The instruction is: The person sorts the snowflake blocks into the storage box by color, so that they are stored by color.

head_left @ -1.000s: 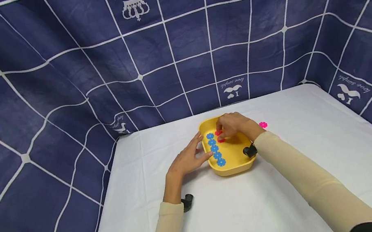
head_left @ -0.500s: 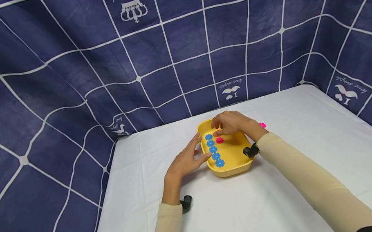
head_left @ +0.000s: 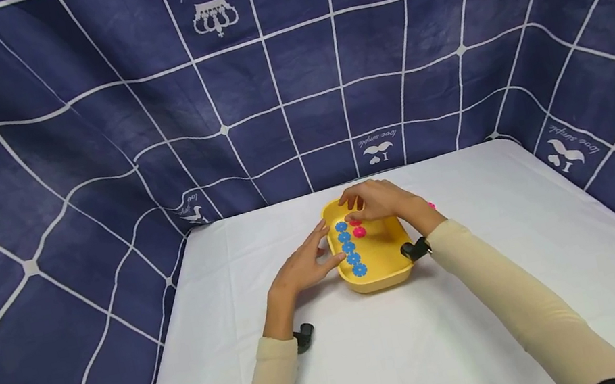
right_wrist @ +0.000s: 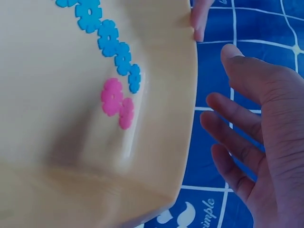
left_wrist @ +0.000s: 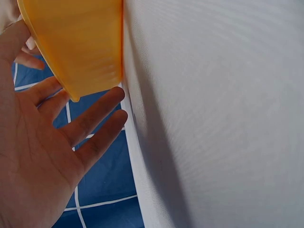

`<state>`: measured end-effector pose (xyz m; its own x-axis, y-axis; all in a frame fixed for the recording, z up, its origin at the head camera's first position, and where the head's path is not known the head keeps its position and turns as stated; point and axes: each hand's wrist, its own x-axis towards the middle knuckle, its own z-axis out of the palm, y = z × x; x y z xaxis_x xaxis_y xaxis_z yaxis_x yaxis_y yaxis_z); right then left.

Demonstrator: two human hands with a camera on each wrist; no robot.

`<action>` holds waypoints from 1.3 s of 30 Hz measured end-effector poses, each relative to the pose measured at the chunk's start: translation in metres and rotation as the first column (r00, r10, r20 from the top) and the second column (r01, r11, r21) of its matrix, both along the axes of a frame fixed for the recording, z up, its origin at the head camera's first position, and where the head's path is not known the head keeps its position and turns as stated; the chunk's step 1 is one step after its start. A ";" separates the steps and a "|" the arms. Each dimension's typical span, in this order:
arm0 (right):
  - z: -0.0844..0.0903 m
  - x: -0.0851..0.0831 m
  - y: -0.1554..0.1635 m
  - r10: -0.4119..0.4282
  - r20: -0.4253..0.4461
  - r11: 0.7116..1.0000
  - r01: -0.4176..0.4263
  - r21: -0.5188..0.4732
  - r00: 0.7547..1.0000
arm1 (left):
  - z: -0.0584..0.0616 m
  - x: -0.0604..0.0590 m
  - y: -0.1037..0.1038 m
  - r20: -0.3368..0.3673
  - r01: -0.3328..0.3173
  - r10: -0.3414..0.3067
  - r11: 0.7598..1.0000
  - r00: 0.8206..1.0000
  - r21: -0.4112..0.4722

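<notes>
A yellow tray stands on the white table. Along its left side runs a row of several blue flower-shaped pieces, with two pink flower-shaped pieces beside the far end. My left hand is at the tray's left wall, thumb reaching over the rim and fingers spread outside; the left wrist view shows these fingers fairly straight. Over the tray's far part hovers my right hand, partly covering one pink piece in the head view. Its fingers are loosely bent, with nothing between them in the right wrist view.
Another pink flower-shaped piece shows on the table right of the tray, mostly hidden behind the right wrist. White cloth covers the table. A dark blue curtain with white lines rises behind and at both sides.
My right fingers have left the pink pieces in the tray and drawn up and away toward the far rim. My left hand keeps its place on the tray. The head view has shifted slightly.
</notes>
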<state>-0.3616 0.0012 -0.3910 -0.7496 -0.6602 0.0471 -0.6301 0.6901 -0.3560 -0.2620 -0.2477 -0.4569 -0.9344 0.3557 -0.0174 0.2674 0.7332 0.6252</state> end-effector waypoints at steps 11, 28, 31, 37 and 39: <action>0.011 0.008 -0.003 0.024 -0.033 1.000 -0.025 -0.015 0.999 | -0.002 -0.001 -0.001 0.016 0.000 0.000 1.000 1.000 0.016; 0.001 0.010 0.014 -0.006 -0.002 1.000 0.006 -0.022 1.000 | -0.003 -0.001 -0.001 0.014 0.004 -0.004 1.000 1.000 0.019; 0.000 0.011 0.023 -0.016 -0.007 0.999 0.016 -0.040 1.000 | -0.004 0.000 0.000 0.016 0.004 -0.004 1.000 1.000 0.017; 0.000 0.011 0.040 -0.050 0.001 0.996 0.050 -0.075 0.999 | -0.004 -0.001 0.000 0.004 -0.008 0.008 1.000 1.000 -0.003; 0.000 0.011 0.046 -0.062 -0.001 0.995 0.062 -0.080 0.998 | -0.004 -0.001 0.000 0.004 -0.012 0.012 1.000 1.000 -0.002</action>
